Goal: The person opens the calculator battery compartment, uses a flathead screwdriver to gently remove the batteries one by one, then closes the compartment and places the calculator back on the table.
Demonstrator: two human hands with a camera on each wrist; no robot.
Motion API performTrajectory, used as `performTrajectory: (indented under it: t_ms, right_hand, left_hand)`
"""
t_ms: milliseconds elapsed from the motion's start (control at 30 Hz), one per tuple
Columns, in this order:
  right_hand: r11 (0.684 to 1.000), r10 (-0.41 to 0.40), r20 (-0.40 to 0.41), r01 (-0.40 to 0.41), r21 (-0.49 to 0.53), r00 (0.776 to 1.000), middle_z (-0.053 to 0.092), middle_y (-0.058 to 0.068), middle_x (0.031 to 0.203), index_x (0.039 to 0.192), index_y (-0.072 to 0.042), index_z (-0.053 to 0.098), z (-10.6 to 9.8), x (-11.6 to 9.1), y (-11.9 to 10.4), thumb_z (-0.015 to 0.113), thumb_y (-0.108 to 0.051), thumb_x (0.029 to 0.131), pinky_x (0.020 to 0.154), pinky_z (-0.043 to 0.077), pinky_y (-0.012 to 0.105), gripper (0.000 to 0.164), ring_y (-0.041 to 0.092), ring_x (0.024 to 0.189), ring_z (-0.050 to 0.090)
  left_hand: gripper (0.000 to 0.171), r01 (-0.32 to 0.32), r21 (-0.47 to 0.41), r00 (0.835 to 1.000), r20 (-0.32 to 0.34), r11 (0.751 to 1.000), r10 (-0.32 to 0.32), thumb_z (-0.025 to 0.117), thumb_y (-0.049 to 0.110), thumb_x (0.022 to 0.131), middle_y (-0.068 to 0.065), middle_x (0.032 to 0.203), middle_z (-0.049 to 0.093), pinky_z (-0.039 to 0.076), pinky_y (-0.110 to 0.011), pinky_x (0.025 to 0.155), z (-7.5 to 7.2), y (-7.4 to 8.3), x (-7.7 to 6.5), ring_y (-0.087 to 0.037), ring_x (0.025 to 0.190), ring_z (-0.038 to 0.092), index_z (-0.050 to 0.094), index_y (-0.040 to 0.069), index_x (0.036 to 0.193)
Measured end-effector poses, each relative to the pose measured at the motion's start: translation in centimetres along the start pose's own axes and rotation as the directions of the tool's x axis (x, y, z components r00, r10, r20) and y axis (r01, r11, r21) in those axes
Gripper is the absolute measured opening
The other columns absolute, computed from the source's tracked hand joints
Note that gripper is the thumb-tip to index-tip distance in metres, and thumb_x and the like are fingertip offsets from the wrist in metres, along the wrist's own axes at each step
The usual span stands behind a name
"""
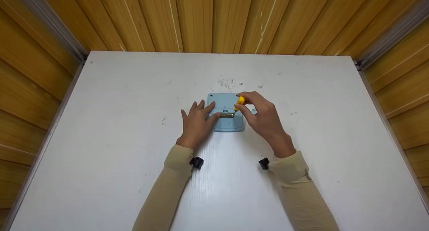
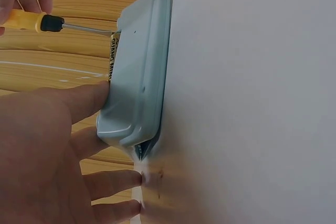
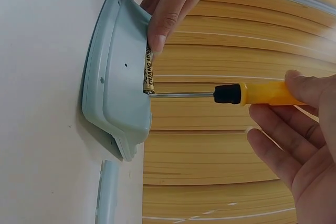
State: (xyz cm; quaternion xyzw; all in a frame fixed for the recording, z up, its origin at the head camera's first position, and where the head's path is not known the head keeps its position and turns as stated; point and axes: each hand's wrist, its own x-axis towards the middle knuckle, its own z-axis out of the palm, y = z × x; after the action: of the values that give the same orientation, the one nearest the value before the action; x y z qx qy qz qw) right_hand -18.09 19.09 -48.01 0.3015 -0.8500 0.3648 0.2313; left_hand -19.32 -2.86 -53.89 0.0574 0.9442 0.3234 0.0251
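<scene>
A light-blue calculator (image 1: 228, 126) lies back side up on the white table, with a gold-and-black battery (image 1: 227, 115) in its slot. My left hand (image 1: 197, 124) spreads over the calculator's left side. Its thumb rests on the battery's left end, and other fingers touch the case and the table. Between thumb and fingertips, my right hand (image 1: 266, 119) pinches the yellow handle of a screwdriver (image 3: 268, 93). In the right wrist view the metal tip meets the battery's end at the slot edge. The calculator's front faces the table and is hidden.
A small light-blue piece (image 3: 107, 192), resembling a battery cover, lies on the table (image 1: 134, 90) just right of the calculator. Wood-patterned panels (image 1: 197, 20) stand along the back and sides. Dark marks spot the tabletop beyond the calculator.
</scene>
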Motion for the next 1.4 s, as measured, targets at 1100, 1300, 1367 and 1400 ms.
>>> performTrajectory:
  t_ms: [1100,1300,1367,1400]
  right_hand:
    - [0.968,0.189,-0.042,-0.179,0.174,0.981,0.072,0.011,0.113,0.122,0.003,0.067,-0.2,-0.5,1.6,0.078,-0.007,0.098,0.090,0.058,0.025,0.029,0.021,0.097,0.073]
    - [0.933,0.293,-0.061,-0.271,0.239,0.954,0.072,0.008,0.114,0.125,0.003,0.065,-0.7,-0.8,2.5,0.075,-0.008,0.100,0.092,0.057,0.025,0.029,0.018,0.098,0.072]
    - [0.917,0.328,-0.069,-0.300,0.263,0.942,0.072,0.008,0.115,0.126,0.003,0.065,-0.8,-0.9,2.8,0.074,-0.007,0.100,0.093,0.057,0.025,0.029,0.018,0.099,0.071]
    - [0.907,0.347,-0.071,-0.315,0.279,0.935,0.072,0.008,0.116,0.126,0.002,0.065,-0.8,-1.0,2.9,0.074,-0.007,0.100,0.093,0.057,0.025,0.029,0.018,0.100,0.071]
  left_hand:
    - [0.057,-0.004,-0.005,1.000,-0.012,1.000,0.004,0.062,0.050,0.106,-0.016,0.163,0.045,0.005,-0.075,0.120,0.2,-0.1,0.0,-0.042,0.157,0.028,0.057,0.021,0.155]
    - [0.057,-0.013,-0.021,1.000,-0.019,1.000,0.012,0.062,0.050,0.106,-0.017,0.163,0.045,0.004,-0.076,0.120,0.2,-0.2,0.0,-0.043,0.156,0.029,0.059,0.020,0.154]
    - [0.057,-0.017,-0.022,1.000,-0.020,1.000,0.016,0.062,0.050,0.106,-0.017,0.163,0.045,0.004,-0.076,0.120,0.2,-0.2,-0.1,-0.042,0.156,0.029,0.059,0.020,0.154]
    - [0.057,-0.017,-0.022,1.000,-0.019,1.000,0.017,0.062,0.050,0.106,-0.017,0.163,0.045,0.004,-0.076,0.120,0.1,-0.2,-0.1,-0.042,0.156,0.029,0.059,0.020,0.154]
